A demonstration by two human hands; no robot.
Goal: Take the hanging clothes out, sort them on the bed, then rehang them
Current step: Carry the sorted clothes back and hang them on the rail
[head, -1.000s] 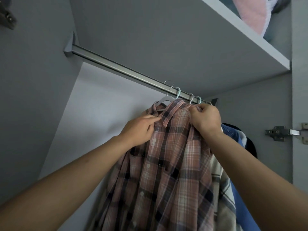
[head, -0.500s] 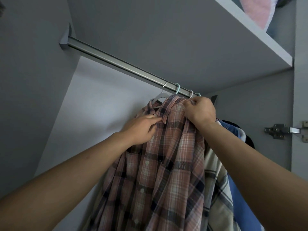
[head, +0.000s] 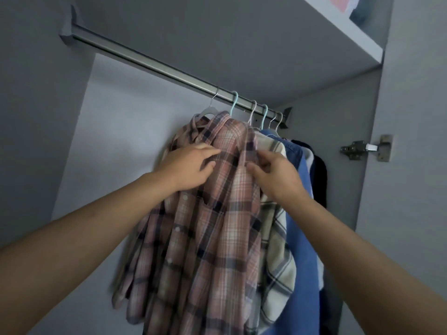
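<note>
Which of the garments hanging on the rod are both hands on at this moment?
The pink plaid shirt, leftmost of the row. The left hand and right hand touch it below the collar; the cream plaid shirt and blue garment hang untouched.

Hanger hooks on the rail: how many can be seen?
6. On the rail, from left: a grey hook, a teal one, a pale one, a teal one, and two pale ones near the bracket. More may be hidden.
</note>
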